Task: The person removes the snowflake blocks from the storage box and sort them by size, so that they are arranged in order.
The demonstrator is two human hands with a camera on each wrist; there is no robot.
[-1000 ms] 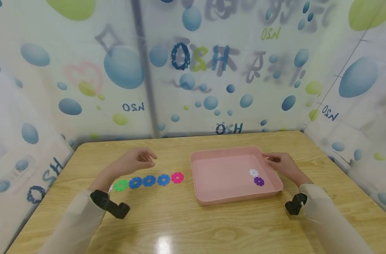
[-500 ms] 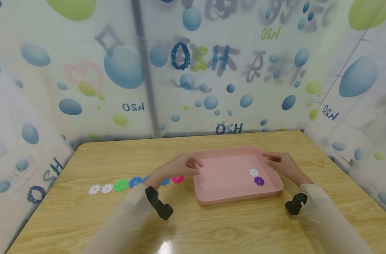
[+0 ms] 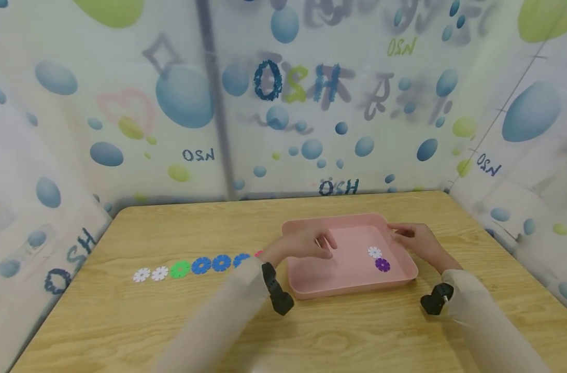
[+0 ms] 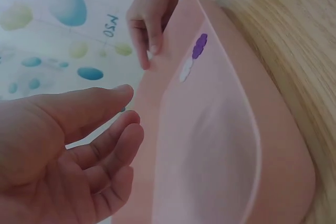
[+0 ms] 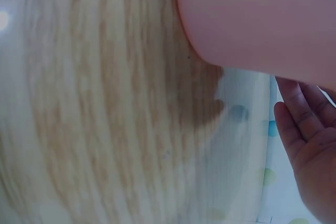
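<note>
1. Partly hidden: pink disc (image 3: 259,253), at the row's right end, mostly behind the left wrist; third blue disc (image 3: 241,259) half covered by the sleeve (image 3: 246,280). In the right-wrist view the tray runs out of frame and the right hand is cropped, some fingertips behind the tray wall.
2. Discs: flat, round, notched at the edge like snowflakes. Row lies on the wooden table (image 3: 139,321), left of the tray: two white discs (image 3: 159,273), one green disc (image 3: 180,269), three blue, one pink.
3. Container: shallow pink tray (image 3: 330,285), rounded corners. Inside, toward its right side, a white disc (image 3: 374,252) and a purple disc (image 3: 382,264) lie side by side; whether their edges touch is hard to tell.
4. Left hand (image 3: 309,242): above the tray's left part, holding nothing; fingers loosely bent, thumb apart from them.
5. Right hand (image 3: 419,239): at the tray's right rim, near the far corner; whether it pinches the rim or merely touches it, the observer cannot tell.
</note>
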